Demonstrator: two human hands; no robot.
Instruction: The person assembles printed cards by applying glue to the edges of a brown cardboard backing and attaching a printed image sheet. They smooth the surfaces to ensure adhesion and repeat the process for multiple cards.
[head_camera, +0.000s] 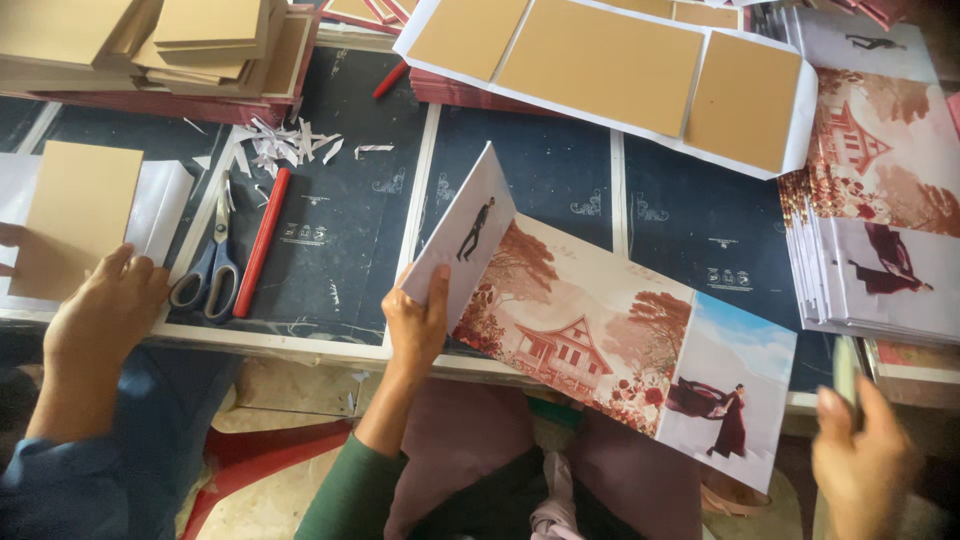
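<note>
left hand (415, 320): pinches folded left flap of printed sheet (610, 350), fingers closed on it
sheet: at table (330, 345) near edge, spreading right of that hand
right hand (862, 455): blurred, grip unclear, off sheet's right corner

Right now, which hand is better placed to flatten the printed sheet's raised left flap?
Left. The left hand pinches the raised flap of the printed sheet; the right hand is blurred, beyond its right end.

Rust-red prints, tan boards
Printed sheet (600, 340): rust trees, red house, blue sky. At ten o'clock, grey-handled scissors (212, 265) beside a red stick (262, 240); tan cardboard (80, 215).
</note>
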